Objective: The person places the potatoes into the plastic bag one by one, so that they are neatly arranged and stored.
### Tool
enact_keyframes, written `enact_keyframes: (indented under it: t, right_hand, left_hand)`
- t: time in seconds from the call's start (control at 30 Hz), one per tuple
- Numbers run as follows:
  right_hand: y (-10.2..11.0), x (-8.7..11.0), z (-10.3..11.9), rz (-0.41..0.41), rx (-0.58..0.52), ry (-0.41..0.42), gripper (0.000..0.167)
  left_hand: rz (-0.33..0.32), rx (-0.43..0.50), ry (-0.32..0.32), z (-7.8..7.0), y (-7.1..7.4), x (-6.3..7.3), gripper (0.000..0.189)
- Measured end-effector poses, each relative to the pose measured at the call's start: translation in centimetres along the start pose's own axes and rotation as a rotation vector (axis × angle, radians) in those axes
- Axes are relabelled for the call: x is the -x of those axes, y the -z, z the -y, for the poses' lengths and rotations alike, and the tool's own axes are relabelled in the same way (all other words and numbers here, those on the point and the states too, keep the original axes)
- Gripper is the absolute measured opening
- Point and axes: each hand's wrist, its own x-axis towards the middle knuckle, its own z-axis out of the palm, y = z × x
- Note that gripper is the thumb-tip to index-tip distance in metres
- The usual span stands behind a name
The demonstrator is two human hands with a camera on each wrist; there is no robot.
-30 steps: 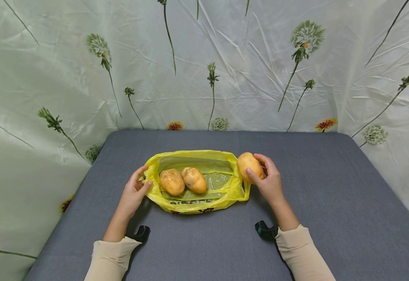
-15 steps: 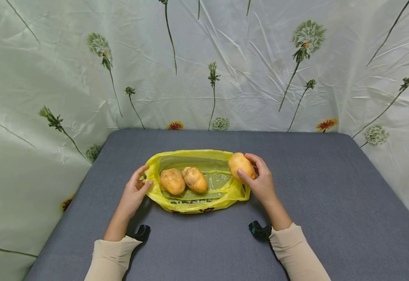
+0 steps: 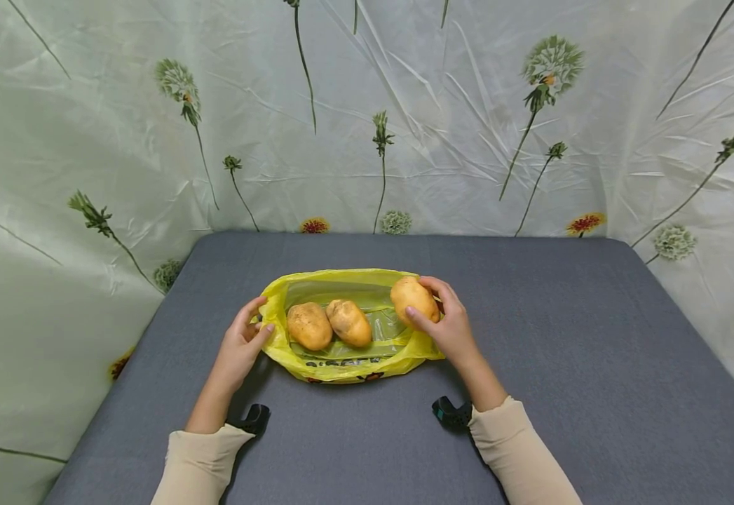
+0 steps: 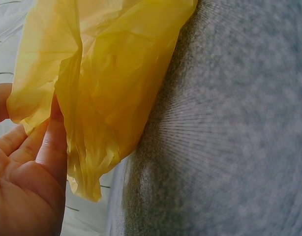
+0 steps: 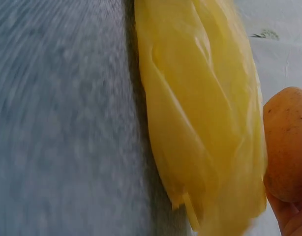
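A yellow plastic bag (image 3: 341,370) lies spread with its mouth up on the grey table, two potatoes (image 3: 309,327) side by side in its left half. My left hand (image 3: 240,345) pinches the bag's left rim; in the left wrist view the fingers (image 4: 52,142) and thumb have the thin yellow film between them. My right hand (image 3: 451,328) grips a third potato (image 3: 413,301) over the bag's right end. In the right wrist view that potato (image 5: 287,142) shows just beyond the bag's wall (image 5: 190,98), with part of the hand below it.
The grey table (image 3: 581,365) stretches out on both sides of the bag. Behind it hangs a pale curtain (image 3: 455,140) with a dandelion print. A black wrist mount (image 3: 451,412) juts from the right sleeve, and another (image 3: 254,419) from the left.
My right hand has carried the third potato leftward, from beside the bag's right rim to above its opening. The left hand and the two potatoes in the bag have stayed put.
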Motion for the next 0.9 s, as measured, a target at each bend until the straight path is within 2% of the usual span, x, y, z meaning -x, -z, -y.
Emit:
enact_keyframes:
  t: [0.2, 0.5, 0.73, 0.9]
  right_hand:
    - [-0.9, -0.2, 0.1, 0.022, -0.015, -0.005, 0.046]
    - [-2.0, -0.4, -0.1, 0.053, -0.026, -0.015, 0.046]
    - [-3.2, -0.4, -3.8, 0.108, -0.007, -0.042, 0.049]
    - [-3.5, -0.3, -4.2, 0.139, 0.003, -0.031, 0.049]
  left_hand:
    - [-0.007, -0.002, -0.026, 0.4, 0.0, -0.1, 0.05]
    - [-0.005, -0.008, -0.027, 0.6, 0.1, -0.1, 0.051]
    - [-0.002, 0.0, -0.029, 0.6, 0.1, -0.1, 0.051]
    - [-0.005, -0.003, -0.026, 0.6, 0.1, -0.1, 0.051]
